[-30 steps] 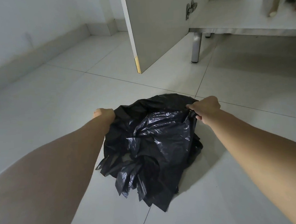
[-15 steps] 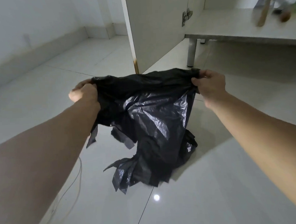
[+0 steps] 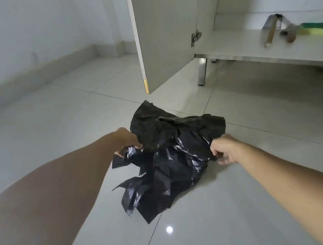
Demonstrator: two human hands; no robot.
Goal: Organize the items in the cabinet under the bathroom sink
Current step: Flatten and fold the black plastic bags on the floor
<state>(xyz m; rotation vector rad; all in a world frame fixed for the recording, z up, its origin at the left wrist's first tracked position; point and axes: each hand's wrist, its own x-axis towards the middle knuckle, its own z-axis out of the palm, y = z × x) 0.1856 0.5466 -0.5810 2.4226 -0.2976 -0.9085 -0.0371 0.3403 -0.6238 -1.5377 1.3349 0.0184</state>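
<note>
The black plastic bags [image 3: 170,159] are back down on the floor [image 3: 62,128]; half a second ago both hands held the bundle stretched taut in the air, and now it lies slumped in a crumpled heap on the tiles, near the open cabinet. The left hand [image 3: 127,141] pinches a loose flap at the heap's left edge, and the right hand [image 3: 224,149] has its grip closed round a bunched fold at the right edge. To my eye that means the shaking-out is over and the flattening or folding begins, so the bags can go back in tidy. The torn ends trail toward the person, ragged and light, likely to slip about on glossy tile. There is plenty of bare floor left and near for spreading. Farther off, the cabinet door [image 3: 163,37] stands swung open just beyond the heap, its lower corner close, and the cabinet shelf [image 3: 237,43] to the right carries a metal tool [image 3: 268,30] and a green brush [image 3: 315,28].
</note>
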